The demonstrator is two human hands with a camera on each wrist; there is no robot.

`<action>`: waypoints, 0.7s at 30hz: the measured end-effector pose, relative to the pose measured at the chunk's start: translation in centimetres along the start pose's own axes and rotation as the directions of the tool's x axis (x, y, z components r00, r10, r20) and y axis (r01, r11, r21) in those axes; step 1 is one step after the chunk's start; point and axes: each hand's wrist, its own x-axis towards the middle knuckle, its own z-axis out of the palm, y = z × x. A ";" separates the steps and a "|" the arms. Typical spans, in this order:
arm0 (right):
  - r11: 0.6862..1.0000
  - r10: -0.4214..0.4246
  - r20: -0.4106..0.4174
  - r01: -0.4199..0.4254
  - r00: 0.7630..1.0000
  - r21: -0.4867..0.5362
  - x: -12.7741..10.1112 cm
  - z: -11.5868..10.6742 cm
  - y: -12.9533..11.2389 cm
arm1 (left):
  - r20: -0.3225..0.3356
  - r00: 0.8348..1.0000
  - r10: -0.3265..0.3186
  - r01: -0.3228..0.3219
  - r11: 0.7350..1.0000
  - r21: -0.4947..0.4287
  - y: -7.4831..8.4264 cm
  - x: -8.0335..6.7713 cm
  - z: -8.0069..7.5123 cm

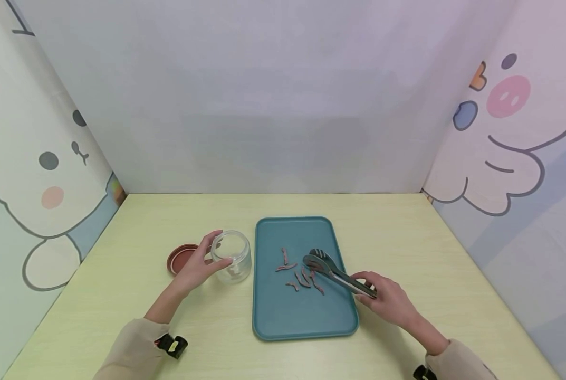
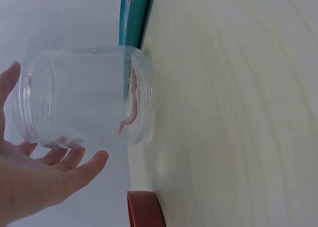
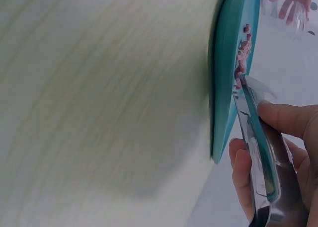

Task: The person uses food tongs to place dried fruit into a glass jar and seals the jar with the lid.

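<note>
My left hand point(image 1: 194, 272) holds a clear jar point(image 1: 239, 266) near its rim, thumb on one side and fingers on the other. The jar stands upright, left of a blue-green tray point(image 1: 306, 322). Inside, at its bottom, lies thin pinkish-brown strip food point(image 2: 133, 100). My right hand point(image 1: 389, 300) grips metal tongs point(image 3: 268, 157) over the tray's right edge. The tongs' tips reach down among several thin, meat-like strips point(image 1: 304, 278) on the tray. A strip seems to sit between the tips, but whether it is pinched is unclear.
A round reddish-brown lid point(image 1: 178, 259) lies on the pale wooden table point(image 1: 216, 338), left of the jar and partly behind my left hand. A plain pale curtain point(image 1: 273, 105) rises at the table's back edge, with cartoon-printed cloth on both sides.
</note>
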 end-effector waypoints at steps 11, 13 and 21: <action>1.000 -0.004 0.019 0.004 1.000 0.012 0.1 0.3 0.1 | 0.000 1.000 0.001 -0.001 1.000 0.001 0.0 0.0 0.0; 1.000 -0.002 0.026 0.001 1.000 0.013 0.2 0.3 0.0 | -0.001 1.000 0.003 -0.003 1.000 0.001 0.0 0.0 0.0; 0.999 0.004 0.028 -0.005 1.000 0.039 0.1 0.3 0.0 | -0.002 1.000 0.009 -0.009 1.000 -0.010 0.0 0.0 0.0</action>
